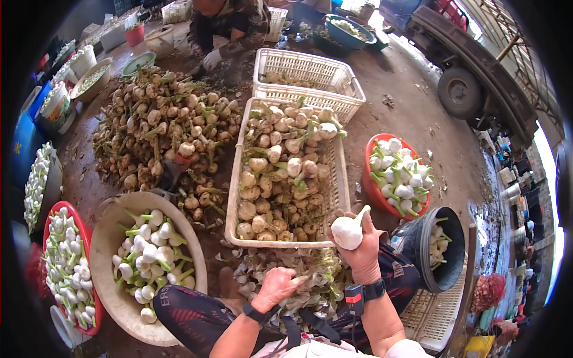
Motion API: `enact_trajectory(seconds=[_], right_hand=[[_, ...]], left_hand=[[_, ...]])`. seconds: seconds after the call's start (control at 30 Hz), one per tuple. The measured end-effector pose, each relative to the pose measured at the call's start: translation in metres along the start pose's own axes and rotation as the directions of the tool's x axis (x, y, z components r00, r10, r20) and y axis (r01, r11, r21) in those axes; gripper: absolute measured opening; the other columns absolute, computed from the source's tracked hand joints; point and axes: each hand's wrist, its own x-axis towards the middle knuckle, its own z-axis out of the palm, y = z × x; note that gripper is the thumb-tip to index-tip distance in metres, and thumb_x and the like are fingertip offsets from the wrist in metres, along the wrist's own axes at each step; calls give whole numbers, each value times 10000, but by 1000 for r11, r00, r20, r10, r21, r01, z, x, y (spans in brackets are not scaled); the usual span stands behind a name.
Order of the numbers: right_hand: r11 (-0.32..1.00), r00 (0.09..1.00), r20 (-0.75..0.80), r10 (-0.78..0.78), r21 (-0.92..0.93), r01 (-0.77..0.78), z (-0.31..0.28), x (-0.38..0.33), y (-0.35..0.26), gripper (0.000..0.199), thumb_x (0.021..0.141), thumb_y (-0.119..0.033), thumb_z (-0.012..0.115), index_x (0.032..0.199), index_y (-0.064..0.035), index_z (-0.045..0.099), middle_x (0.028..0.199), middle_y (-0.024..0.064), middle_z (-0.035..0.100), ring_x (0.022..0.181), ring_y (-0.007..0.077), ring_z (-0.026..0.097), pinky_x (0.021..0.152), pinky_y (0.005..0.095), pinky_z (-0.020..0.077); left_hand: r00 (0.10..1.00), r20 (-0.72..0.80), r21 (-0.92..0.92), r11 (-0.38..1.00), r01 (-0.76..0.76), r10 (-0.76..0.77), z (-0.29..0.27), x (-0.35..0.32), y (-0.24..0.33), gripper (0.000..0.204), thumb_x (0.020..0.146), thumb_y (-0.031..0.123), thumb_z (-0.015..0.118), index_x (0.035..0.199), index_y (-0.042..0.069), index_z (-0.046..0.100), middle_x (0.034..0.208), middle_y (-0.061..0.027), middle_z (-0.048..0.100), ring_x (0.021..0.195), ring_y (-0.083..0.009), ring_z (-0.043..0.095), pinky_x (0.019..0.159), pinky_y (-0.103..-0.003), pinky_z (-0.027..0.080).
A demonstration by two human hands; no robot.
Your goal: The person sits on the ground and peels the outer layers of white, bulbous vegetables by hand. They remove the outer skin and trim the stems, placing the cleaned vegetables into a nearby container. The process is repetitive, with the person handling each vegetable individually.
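Observation:
My right hand (365, 256) is closed around a clean white garlic bulb (347, 232) with a short green stem, held up by the near right corner of the white crate. My left hand (277, 290) is curled with its fingers together above a heap of garlic peelings (310, 271) between my knees; whatever it may hold is too small or hidden to name. Ahead of both hands stands the long white plastic crate (234, 197), filled with brownish, unpeeled garlic bulbs (280, 185).
Cleaned garlic fills a pale tub (102, 262) and a red basin (89, 232) at left, another red basin (368, 173) and a black bucket (456, 238) at right. Unpeeled garlic (161, 119) is piled left. Beyond are another crate (358, 95), a gloved person (239, 24) and a truck (477, 71).

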Motion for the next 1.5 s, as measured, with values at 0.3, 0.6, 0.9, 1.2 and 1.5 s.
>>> enact_trajectory(seconds=[0.3, 0.6, 0.9, 1.2, 1.5], right_hand=[[744, 985, 20, 174, -658, -118, 85, 20, 168, 472, 991, -438, 413, 1179, -27, 549, 1029, 47, 590, 954, 139, 530, 842, 289, 423], [-206, 962, -21, -273, -975, -80, 2, 148, 66, 396, 672, -231, 730, 958, 23, 628, 881, 159, 645, 854, 260, 625, 746, 368, 501], [-733, 991, 115, -75, -680, 23, -151, 241, 23, 507, 757, -376, 674, 1034, 48, 639, 959, 248, 668, 888, 345, 654, 769, 404, 503], [-565, 995, 92, 27, -820, 91, 4, 141, 26, 496, 570, -218, 750, 993, 9, 623, 915, 182, 634, 830, 334, 610, 763, 387, 482], [-653, 867, 468, 170, -606, 454, 70, 9, 105, 643, 589, -115, 784, 1177, 12, 554, 1125, 204, 538, 988, 382, 579, 852, 431, 489]], left_hand=[[973, 98, -834, 516, 195, -208, 13, 11, -13, 289, 871, 166, 677, 1090, -3, 595, 926, -28, 648, 818, -109, 597, 724, -264, 502], [940, 37, -926, 342, 160, -339, -19, 19, 6, 176, 908, 65, 575, 1064, -3, 619, 938, -50, 671, 796, -107, 636, 665, -250, 529], [960, 78, -985, 128, 116, -270, -3, 25, -5, 287, 969, 124, 516, 1208, -33, 543, 957, -59, 654, 839, -99, 627, 763, -241, 543], [893, -362, -861, 462, -211, -267, -28, 25, 2, 554, 921, 92, 597, 1399, 5, 331, 1375, -84, 427, 1273, -160, 410, 1043, -306, 363], [862, -332, -943, 141, -300, -384, -46, 13, 1, 346, 914, 46, 574, 1243, -21, 490, 1185, -85, 587, 1033, -142, 594, 902, -269, 488]])
